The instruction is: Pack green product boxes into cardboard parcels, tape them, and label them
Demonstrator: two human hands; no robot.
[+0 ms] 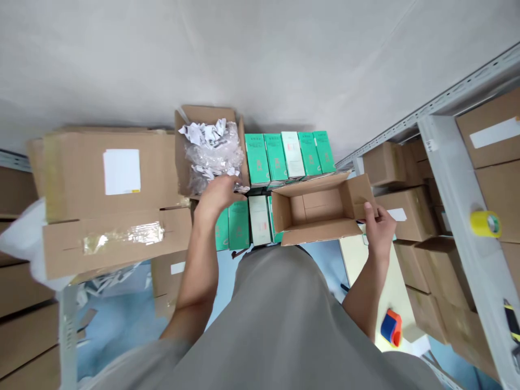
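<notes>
A smooth pale grey wall (260, 59) runs across the back, above a blue floor (117, 314) that shows at lower left; from left to right, stacked brown cartons (26, 338) fill the left edge, a cream tabletop (361, 260) stretches below the right arm, and a perforated metal rack (459, 200) full of cartons slants along the right side. Among the nearer things, a thin, wrinkled white plastic bag (32, 254) bulges at far left, beside broad, flat-faced cardboard (81, 179) with a matte white label (122, 172) and glossy, creased clear tape (124, 238). Next stands an open packing carton (182, 162) with jagged crumpled paper (205, 134) and shiny, puckered clear plastic (223, 154) inside. The left hand (221, 192) bends over its near right corner, fingertips partly hidden, so whether they grasp anything cannot be told. Just right, smooth upright green boxes (258, 160) stand in two rows, a white box (292, 154) among the far ones. Over their right end sits a long rectangular open carton (317, 233), its ribless brown inside showing; the right hand (377, 227) pinches its right end flap. An orange and blue object (392, 327) rests on the tabletop, and a glossy yellow tape roll (485, 223) is at the rack's upright.
</notes>
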